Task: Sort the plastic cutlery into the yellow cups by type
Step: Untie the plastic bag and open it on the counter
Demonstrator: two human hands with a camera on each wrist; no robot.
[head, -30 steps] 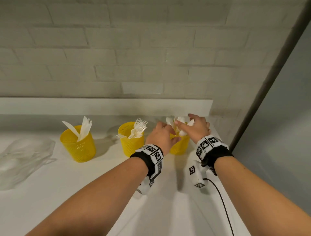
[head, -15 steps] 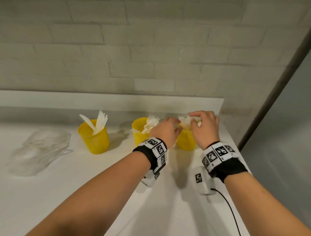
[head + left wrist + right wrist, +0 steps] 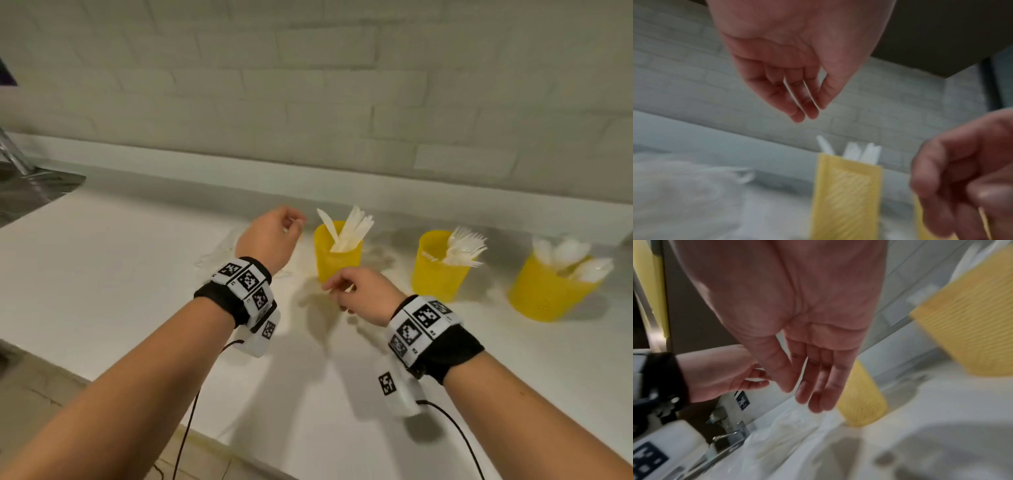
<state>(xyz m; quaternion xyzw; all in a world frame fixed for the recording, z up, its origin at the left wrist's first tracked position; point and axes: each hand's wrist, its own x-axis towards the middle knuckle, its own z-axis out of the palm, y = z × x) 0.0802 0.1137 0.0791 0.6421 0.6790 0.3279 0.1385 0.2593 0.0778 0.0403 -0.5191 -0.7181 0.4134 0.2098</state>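
Three yellow cups stand in a row on the white counter. The left cup (image 3: 337,263) holds knives (image 3: 349,229), the middle cup (image 3: 436,274) forks (image 3: 464,245), the right cup (image 3: 548,294) spoons (image 3: 572,255). My left hand (image 3: 294,224) hovers just left of the knife cup with fingers loosely curled; the left wrist view shows this hand (image 3: 809,112) empty, above the knife cup (image 3: 846,194). My right hand (image 3: 332,286) hangs in front of the knife cup, and in the right wrist view its relaxed fingers (image 3: 822,394) hold nothing.
A crumpled clear plastic bag (image 3: 215,253) lies on the counter behind and under my left hand. A metal sink (image 3: 30,192) sits at the far left. The counter's front edge (image 3: 102,380) runs diagonally below my left forearm. The brick wall stands close behind the cups.
Both hands have left the spoon cup and swung left to the knife cup. The view has turned left, bringing the sink into sight.
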